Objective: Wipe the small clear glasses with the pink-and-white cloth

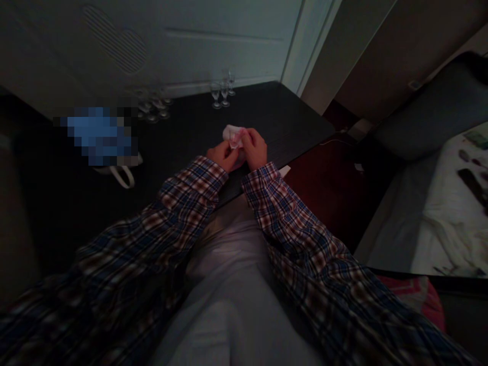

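Above the near side of the dark table, my left hand (223,155) and my right hand (255,148) meet around a small white and pink cloth (231,132). The fingers of both hands are closed on it. A clear, shiny patch shows between the fingertips, but I cannot make out whether a glass is inside the cloth. Beyond my hands, a small group of stemmed glasses (216,96) stands upright near the back edge. More stemmed glasses (152,113) are grouped to the left, dim and partly blurred.
The dark table (274,117) runs along a pale panelled door (213,51). A blurred-out blue object (99,134) lies at the left, with a white strap loop (124,178) in front of it. On the right, a bed (453,203) with a white cover carries several small items.
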Tool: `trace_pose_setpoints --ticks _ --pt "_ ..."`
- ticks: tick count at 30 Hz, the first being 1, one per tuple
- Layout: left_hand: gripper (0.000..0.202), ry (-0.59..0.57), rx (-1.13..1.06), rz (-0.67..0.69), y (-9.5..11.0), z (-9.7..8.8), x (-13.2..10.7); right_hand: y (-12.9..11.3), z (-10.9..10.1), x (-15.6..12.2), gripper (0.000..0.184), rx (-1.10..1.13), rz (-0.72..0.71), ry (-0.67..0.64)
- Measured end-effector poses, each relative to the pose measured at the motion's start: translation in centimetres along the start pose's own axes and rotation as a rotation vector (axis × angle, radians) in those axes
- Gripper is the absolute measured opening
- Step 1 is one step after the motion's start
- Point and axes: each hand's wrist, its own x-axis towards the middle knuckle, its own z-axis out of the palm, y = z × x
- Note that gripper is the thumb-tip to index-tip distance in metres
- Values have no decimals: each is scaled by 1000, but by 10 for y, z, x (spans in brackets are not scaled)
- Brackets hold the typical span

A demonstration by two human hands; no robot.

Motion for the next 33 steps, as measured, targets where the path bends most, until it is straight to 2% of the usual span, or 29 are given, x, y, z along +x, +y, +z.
trace_pose_setpoints --ticks 27,33 --pt "37 3 4 17 2 -2 -1 -2 -1 -1 36 20 19 -13" --pt "37 -24 -4 16 5 -4 -2 -3 -1 -1 33 25 13 -13"
